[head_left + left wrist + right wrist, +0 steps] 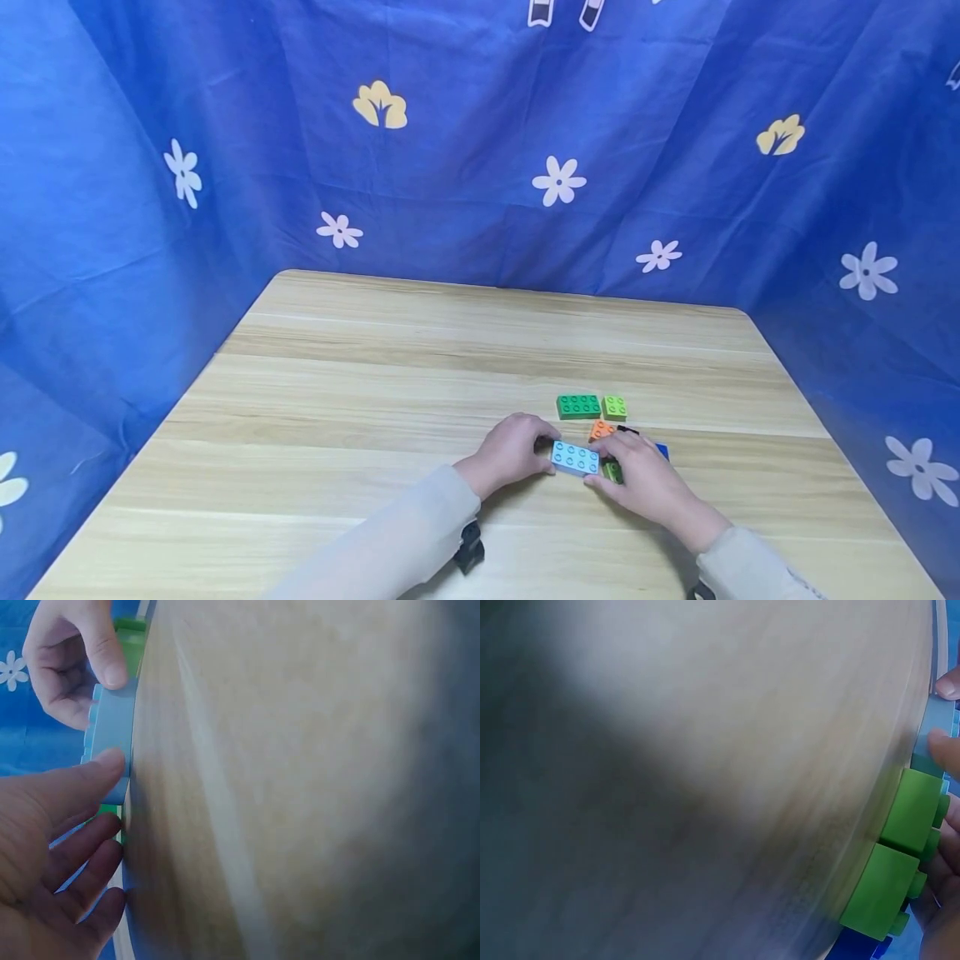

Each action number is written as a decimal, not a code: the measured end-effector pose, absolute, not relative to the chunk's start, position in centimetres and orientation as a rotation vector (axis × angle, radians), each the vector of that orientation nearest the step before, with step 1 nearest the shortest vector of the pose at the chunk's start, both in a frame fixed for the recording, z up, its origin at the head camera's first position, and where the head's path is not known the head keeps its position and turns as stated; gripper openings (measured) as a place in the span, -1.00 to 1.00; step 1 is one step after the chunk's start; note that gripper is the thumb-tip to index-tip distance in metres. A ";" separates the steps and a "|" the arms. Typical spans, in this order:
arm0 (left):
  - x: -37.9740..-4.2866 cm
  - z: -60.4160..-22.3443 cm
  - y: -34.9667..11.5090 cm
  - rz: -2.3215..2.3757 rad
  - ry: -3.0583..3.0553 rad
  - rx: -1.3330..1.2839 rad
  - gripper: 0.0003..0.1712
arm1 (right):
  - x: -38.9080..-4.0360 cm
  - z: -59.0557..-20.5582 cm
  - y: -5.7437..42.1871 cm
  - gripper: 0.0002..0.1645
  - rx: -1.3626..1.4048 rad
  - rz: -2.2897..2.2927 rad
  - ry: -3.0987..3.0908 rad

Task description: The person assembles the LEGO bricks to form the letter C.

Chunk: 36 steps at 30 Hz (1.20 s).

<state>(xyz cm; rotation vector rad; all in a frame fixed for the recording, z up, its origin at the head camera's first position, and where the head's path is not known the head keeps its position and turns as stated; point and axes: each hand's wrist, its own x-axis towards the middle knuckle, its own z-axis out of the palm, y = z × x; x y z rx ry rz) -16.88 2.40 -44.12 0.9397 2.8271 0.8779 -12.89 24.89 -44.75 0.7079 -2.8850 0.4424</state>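
A light blue building brick (575, 457), studs up, sits between my two hands at the right of the table's middle. My left hand (513, 454) holds its left end, with the thumb (111, 761) on the near side and the other fingers loosely bent. My right hand (645, 479) pinches the right end between thumb and fingertips. In the right wrist view, a green brick (913, 810) and another green brick (881, 891) stand in a row beside it, under the right hand. A blue brick (855, 945) follows them.
Just beyond the hands lie a dark green brick (579, 408), a lime brick (614, 408), an orange brick (602, 430) and a black piece (627, 430), partly covered by the right hand. The wooden table (337, 400) is bordered by a blue flowered curtain (465, 167).
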 end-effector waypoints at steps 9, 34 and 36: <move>-16.8 -44.2 1.8 1.044 2.757 0.899 -0.60 | -13.0 -44.6 24.5 -0.52 0.742 0.462 -2.854; -16.4 -44.0 -5.1 1.172 2.748 0.828 -0.61 | -14.6 -44.3 18.8 -0.55 0.874 0.617 -2.805; -16.4 -44.1 -5.8 1.174 2.751 0.812 -0.61 | -14.8 -44.3 18.1 -0.55 0.885 0.621 -2.803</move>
